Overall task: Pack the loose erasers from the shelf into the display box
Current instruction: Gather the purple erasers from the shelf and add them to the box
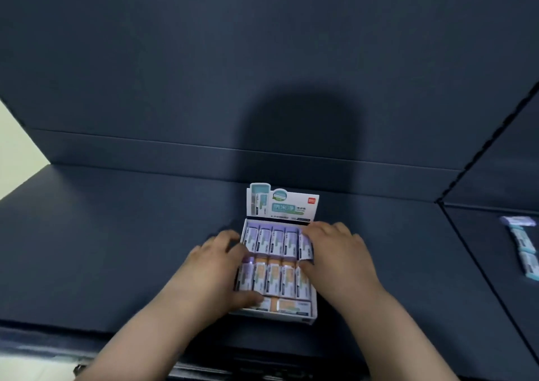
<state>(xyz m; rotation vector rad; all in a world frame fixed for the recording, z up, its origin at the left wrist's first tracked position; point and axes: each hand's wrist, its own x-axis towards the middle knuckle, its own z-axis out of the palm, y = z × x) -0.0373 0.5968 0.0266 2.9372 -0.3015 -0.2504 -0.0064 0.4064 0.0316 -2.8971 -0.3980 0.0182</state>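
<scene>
We are viewing through one wide-angle camera worn on the head, facing forward and down, sitting close above the shelf (116,249). The display box (309,318) is lying just below centre, the back panel (262,60) is filling 12 o'clock, and forearms (163,322) are showing at 6 o'clock.

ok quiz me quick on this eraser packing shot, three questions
1. True or false: the display box has its header card upright at the back.
2. The loose erasers lie where from the box? A left, B right, C in front.
3. The back-row erasers in the box are coloured ____.
Key: 1 true; 2 B; 3 purple.
</scene>
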